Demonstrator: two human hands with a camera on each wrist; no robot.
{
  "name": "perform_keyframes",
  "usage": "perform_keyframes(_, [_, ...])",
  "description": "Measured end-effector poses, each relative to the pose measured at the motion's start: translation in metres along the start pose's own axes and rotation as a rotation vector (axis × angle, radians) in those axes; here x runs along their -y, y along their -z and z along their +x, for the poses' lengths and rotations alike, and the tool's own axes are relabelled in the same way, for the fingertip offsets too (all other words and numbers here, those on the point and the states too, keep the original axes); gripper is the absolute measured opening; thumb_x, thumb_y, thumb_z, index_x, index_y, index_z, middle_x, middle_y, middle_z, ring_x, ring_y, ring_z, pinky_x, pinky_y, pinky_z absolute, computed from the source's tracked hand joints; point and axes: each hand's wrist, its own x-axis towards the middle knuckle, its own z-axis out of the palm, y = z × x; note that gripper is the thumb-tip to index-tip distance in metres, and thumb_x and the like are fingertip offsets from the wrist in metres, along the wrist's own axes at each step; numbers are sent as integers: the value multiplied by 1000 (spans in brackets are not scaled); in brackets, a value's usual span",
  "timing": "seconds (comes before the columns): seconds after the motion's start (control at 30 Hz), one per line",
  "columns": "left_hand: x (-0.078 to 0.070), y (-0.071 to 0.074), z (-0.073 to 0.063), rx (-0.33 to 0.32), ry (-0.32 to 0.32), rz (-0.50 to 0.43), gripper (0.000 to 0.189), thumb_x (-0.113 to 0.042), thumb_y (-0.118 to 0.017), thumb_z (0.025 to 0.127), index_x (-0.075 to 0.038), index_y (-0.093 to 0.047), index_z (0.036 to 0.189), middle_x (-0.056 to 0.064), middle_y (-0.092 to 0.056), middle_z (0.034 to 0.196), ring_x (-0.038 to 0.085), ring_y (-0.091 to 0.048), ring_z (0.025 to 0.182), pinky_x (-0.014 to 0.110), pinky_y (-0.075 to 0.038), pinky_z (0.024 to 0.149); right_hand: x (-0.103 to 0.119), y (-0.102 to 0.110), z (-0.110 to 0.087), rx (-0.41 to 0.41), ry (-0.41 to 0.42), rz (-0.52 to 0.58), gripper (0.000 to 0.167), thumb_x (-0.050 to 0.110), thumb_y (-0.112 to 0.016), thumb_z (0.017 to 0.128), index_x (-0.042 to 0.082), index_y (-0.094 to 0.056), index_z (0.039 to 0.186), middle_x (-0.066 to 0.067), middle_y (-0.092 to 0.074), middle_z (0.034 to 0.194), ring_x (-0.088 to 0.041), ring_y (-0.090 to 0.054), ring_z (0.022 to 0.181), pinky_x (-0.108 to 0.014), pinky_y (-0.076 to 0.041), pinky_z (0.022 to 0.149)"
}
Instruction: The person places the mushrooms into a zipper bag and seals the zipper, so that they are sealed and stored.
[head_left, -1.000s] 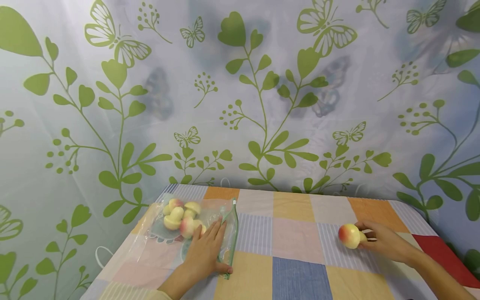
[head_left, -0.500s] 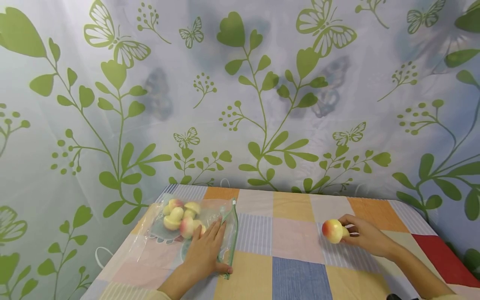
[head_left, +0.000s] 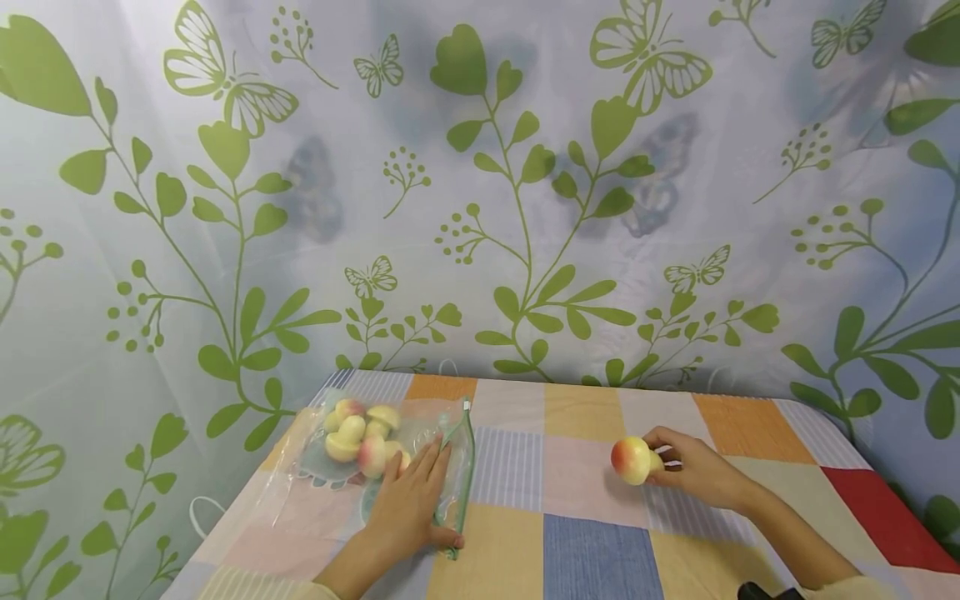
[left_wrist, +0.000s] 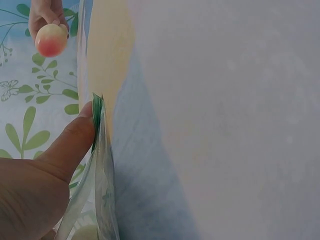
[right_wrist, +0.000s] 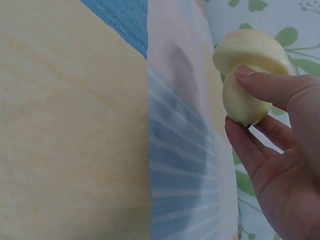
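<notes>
Pinched by its stem in my right hand is a toy mushroom with a red-and-yellow cap, held above the table. The right wrist view shows my thumb and fingertips around the pale stem. Lying flat with fingers extended, my left hand rests on a clear zip bag. Its thumb touches the bag's green zip edge near one end. Several similar mushrooms lie inside the bag, just beyond my left fingertips; one is partly hidden by them.
A patchwork cloth covers the table. Behind it hangs a pale curtain printed with green leaves and butterflies. A dark object shows at the bottom edge by the right sleeve.
My right hand has carried the toy mushroom leftward across the table, closer to the bag. My left hand and the bag have stayed in place.
</notes>
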Motion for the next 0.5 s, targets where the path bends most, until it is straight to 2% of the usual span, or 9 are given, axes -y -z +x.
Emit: perform_keyframes(0.5, [-1, 0, 0, 13, 8, -6, 138, -75, -80, 57, 4, -31, 158, 23, -27, 165, 36, -35, 149, 71, -26, 112, 8, -26, 28, 12, 25, 23, 34, 10, -79, 92, 6, -61, 121, -11, -62, 119, -31, -68, 107, -35, -58, 88])
